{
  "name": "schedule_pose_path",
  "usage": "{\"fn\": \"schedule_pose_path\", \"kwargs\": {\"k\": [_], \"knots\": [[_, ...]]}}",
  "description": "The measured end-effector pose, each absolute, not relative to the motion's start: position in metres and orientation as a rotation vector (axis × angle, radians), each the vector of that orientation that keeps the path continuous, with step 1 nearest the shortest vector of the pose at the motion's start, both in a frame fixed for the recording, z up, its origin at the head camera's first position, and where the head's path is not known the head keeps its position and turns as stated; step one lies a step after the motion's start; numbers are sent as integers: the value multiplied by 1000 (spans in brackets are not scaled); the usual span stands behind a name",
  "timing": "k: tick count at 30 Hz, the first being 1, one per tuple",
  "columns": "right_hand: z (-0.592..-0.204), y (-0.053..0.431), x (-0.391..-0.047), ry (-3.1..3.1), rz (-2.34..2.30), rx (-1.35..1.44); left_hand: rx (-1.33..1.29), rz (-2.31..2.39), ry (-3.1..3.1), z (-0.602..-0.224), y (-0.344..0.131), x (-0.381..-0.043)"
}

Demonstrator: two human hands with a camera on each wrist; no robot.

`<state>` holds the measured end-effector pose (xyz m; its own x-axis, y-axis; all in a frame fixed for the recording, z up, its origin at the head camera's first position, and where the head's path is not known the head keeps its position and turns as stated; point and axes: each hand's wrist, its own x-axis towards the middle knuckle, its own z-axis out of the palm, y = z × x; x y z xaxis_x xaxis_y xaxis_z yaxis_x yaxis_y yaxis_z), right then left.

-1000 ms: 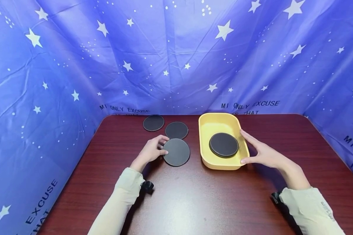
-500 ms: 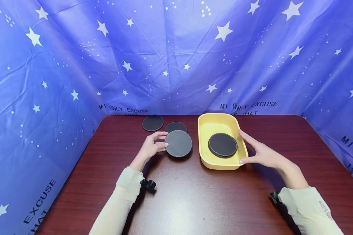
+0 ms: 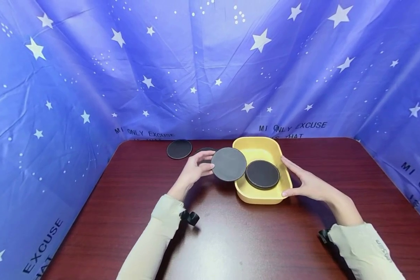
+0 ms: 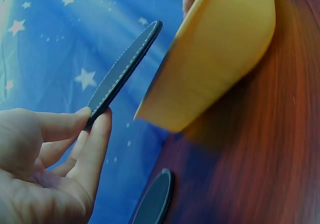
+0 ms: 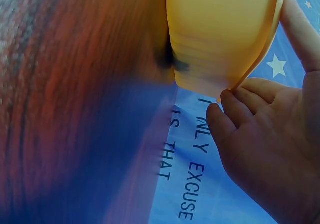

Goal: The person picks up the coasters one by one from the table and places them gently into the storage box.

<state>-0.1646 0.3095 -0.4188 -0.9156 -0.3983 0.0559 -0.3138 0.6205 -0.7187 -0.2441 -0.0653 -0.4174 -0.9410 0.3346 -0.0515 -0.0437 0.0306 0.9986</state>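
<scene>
My left hand pinches a round black coaster by its left edge, thumb on one face and fingers on the other. In the left wrist view this coaster is tilted, with pale stitching along its rim. It hangs above the table, overlapping the left rim of the yellow tub in the head view. Inside the tub lies another dark coaster, apparently stacked on at least one more. My right hand touches the tub's right side, thumb and fingers spread along the rim, fingers fairly straight.
Two more coasters lie on the table: one at the back left, and one mostly hidden behind my left hand. A star-printed blue curtain stands along the back and sides of the dark red wooden table.
My left hand has lifted the nearest coaster off the table and carried it right and away from me, to the tub's left rim. My right hand stays at the tub.
</scene>
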Motion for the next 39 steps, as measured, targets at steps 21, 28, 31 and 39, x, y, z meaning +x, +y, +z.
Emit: {"fn": "schedule_pose_path", "kwargs": {"k": [21,28,31,39], "knots": [[-423,309,-163,2740,-1200,-667,528,1374,2508,-399,32,-269],[-422,308,-164,2747,-1185,-662,674,976,2684,-393,53,-279],[-421,307,-164,2747,-1195,-654,744,799,2725,-391,62,-282],[-420,311,-163,2744,-1195,-661,752,537,2881,-399,84,-280]]}}
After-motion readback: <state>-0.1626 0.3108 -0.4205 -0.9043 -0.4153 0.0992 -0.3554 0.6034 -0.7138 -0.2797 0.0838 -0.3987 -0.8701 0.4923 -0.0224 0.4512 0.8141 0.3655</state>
